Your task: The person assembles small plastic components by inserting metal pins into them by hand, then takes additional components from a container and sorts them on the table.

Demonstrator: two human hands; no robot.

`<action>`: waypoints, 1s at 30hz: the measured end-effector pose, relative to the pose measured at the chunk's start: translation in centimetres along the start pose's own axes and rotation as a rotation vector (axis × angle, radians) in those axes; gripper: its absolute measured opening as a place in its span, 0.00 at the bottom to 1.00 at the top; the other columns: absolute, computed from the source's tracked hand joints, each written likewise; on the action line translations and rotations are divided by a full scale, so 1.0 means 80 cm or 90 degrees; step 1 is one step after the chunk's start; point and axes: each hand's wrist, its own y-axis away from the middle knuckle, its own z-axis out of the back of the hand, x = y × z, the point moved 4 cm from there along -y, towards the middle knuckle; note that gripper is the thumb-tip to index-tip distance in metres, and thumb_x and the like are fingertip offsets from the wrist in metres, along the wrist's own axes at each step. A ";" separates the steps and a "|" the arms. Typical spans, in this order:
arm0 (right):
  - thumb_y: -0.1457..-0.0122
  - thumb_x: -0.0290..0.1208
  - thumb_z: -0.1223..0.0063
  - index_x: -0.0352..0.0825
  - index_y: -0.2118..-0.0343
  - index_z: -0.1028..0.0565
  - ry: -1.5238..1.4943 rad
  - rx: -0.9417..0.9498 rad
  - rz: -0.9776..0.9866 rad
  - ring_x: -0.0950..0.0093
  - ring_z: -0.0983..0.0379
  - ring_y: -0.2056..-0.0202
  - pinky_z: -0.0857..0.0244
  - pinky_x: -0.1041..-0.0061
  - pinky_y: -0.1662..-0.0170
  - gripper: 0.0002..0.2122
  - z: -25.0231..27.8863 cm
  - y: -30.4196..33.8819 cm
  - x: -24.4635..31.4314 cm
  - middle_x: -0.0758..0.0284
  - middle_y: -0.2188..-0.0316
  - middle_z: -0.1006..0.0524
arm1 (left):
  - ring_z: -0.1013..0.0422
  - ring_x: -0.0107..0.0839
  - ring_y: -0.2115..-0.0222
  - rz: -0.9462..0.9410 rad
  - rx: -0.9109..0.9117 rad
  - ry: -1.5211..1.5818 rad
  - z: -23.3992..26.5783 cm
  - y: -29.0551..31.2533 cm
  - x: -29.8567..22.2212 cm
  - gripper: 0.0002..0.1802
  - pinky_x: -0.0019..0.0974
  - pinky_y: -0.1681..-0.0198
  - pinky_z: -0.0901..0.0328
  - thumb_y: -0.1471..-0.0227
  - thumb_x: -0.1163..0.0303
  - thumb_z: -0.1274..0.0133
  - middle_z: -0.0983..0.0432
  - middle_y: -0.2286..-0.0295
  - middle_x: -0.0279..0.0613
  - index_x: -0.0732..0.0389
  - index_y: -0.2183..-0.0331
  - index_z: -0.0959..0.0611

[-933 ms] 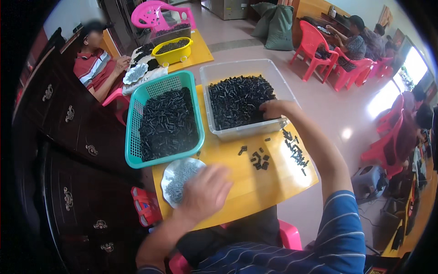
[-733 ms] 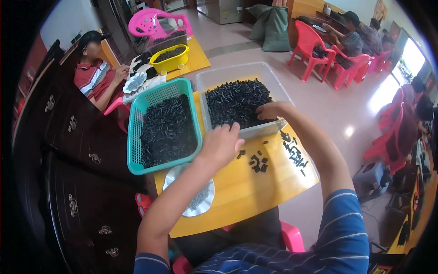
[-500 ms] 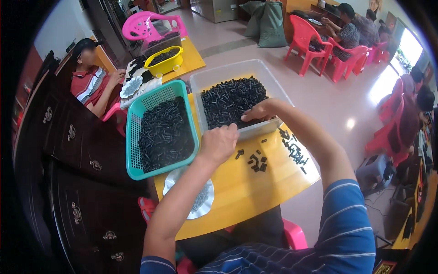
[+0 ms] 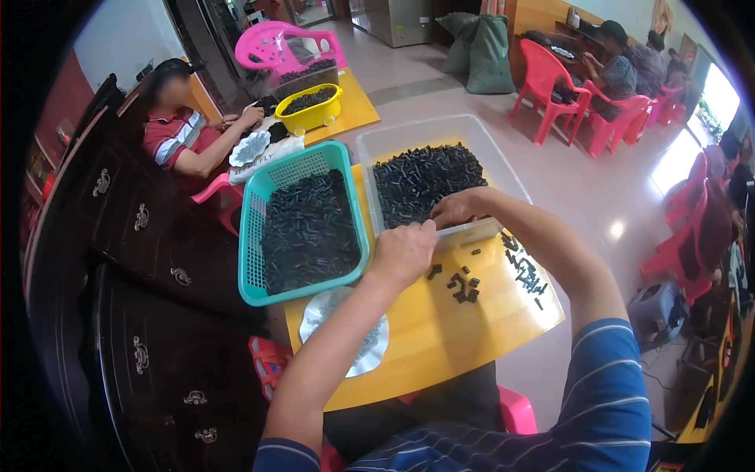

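A clear plastic bin [image 4: 517, 175] full of small black tube-shaped plastic pieces [image 4: 429, 177] stands on the yellow table. My right hand [image 4: 462, 206] is inside its near side, fingers curled down against the pieces. Close by, my left hand [image 4: 405, 250] is closed at the bin's near edge, knuckles up. Whatever either hand grips is hidden. Left of the bin is a green basket [image 4: 246, 271] filled with similar black pieces. Several loose black pieces [image 4: 465, 291] lie on the tabletop near my hands, and more [image 4: 523, 267] lie toward the right edge.
A pale dish [image 4: 377, 358] of small metallic-looking bits sits partly under my left forearm. Beyond the basket are a yellow tub [image 4: 340, 107] and a pink chair [image 4: 259, 47]. A person [image 4: 185, 138] sits at the left, near dark drawers [image 4: 169, 224]. Other people sit farther right.
My right hand's fingers have curled inward and come nearer my left hand. The whole view has shifted, so things lie farther right. The person at left has stretched an arm toward the table.
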 end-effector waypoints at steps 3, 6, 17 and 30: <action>0.43 0.48 0.44 0.38 0.48 0.25 -0.029 -0.085 0.005 0.69 0.23 0.62 0.27 0.67 0.63 0.24 0.008 0.009 -0.002 0.63 0.57 0.22 | 0.22 0.43 0.76 -0.001 -0.008 0.013 -0.002 0.001 0.001 0.09 0.47 0.74 0.29 0.45 0.62 0.45 0.22 0.77 0.42 0.57 0.70 0.24; 0.42 0.46 0.43 0.38 0.55 0.24 -0.111 -0.065 0.001 0.76 0.27 0.76 0.34 0.75 0.75 0.19 0.017 -0.012 -0.031 0.70 0.70 0.22 | 0.22 0.43 0.76 -0.015 -0.014 0.014 0.001 -0.002 -0.003 0.10 0.47 0.74 0.29 0.46 0.61 0.45 0.22 0.77 0.42 0.57 0.70 0.25; 0.36 0.48 0.49 0.42 0.65 0.28 -0.453 -0.201 0.175 0.84 0.35 0.81 0.50 0.83 0.84 0.13 0.049 0.045 -0.028 0.76 0.75 0.30 | 0.38 0.54 0.43 0.025 -0.107 0.269 0.065 0.067 -0.071 0.41 0.50 0.38 0.43 0.54 0.64 0.35 0.35 0.45 0.56 0.67 0.41 0.34; 0.35 0.45 0.49 0.39 0.65 0.27 -0.504 -0.303 0.300 0.84 0.33 0.77 0.41 0.82 0.78 0.13 -0.050 0.156 0.057 0.73 0.75 0.28 | 0.52 0.60 0.35 0.320 0.016 0.172 -0.064 0.178 -0.096 0.63 0.52 0.32 0.54 0.59 0.52 0.31 0.50 0.38 0.71 0.71 0.36 0.51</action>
